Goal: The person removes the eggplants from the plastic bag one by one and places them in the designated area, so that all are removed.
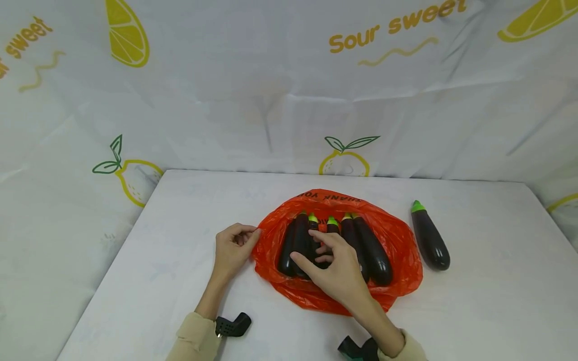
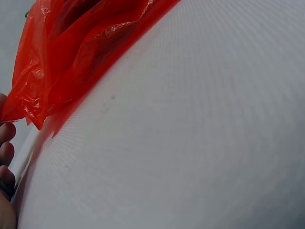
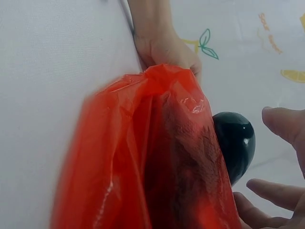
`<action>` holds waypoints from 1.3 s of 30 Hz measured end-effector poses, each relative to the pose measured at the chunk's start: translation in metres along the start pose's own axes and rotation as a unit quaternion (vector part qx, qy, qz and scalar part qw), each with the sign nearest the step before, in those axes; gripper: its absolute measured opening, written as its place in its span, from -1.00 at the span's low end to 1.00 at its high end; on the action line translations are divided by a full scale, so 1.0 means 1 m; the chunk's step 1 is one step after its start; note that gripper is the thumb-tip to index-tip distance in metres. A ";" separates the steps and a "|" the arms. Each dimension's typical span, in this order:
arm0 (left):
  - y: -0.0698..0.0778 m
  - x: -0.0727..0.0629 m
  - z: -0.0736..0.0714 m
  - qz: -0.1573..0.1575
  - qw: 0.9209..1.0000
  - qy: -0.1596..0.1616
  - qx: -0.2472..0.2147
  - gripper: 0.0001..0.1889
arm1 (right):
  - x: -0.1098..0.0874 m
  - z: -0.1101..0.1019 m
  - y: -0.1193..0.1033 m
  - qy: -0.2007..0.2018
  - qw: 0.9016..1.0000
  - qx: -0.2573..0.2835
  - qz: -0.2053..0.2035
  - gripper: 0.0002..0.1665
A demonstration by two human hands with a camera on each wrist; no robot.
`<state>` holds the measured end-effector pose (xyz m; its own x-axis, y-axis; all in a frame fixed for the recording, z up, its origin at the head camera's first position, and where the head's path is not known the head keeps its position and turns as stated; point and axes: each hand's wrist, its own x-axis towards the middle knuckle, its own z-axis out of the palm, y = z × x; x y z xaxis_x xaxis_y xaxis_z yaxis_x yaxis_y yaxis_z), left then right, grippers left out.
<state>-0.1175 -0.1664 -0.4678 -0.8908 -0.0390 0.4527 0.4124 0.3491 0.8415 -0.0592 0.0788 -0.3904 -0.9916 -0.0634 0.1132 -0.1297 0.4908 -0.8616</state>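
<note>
A red plastic bag [image 1: 404,245] lies spread open on the white table, and several dark eggplants [image 1: 372,250] with green tops lie side by side in it. My left hand [image 1: 232,253] pinches the bag's left edge between thumb and fingers. In the left wrist view, the bunched film of the bag [image 2: 71,62] runs to the fingertips [image 2: 6,131]. Over the eggplants hovers my right hand [image 1: 340,273], its thumb and fingers spread apart with nothing between them. The right wrist view shows one eggplant's rounded end [image 3: 233,143] beside the right fingers [image 3: 274,193].
A single eggplant [image 1: 430,238] lies on the table [image 1: 492,281] just right of the bag. Behind the table's far edge hangs a white cloth [image 1: 217,125] printed with lemons and lettering. Black camera mounts [image 1: 233,325] sit at both wrists.
</note>
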 end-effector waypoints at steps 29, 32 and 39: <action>-0.003 0.001 0.000 0.006 1.000 0.006 0.000 -0.94 | -0.001 0.006 -0.004 -0.021 1.000 -0.013 0.015 -0.36; -0.004 0.001 0.000 0.006 1.000 0.007 0.004 -0.95 | 0.000 0.005 -0.006 -0.020 1.000 -0.011 0.020 -0.38; -0.004 0.001 0.000 0.009 1.000 0.004 0.004 -0.96 | -0.002 -0.002 -0.009 -0.015 0.999 -0.013 0.032 -0.41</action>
<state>-0.1198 -0.1678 -0.4705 -0.8817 -0.0411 0.4701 0.4264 0.3574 0.8309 -0.0565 0.0764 -0.3821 -0.9974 -0.0580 0.0432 -0.0670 0.5168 -0.8535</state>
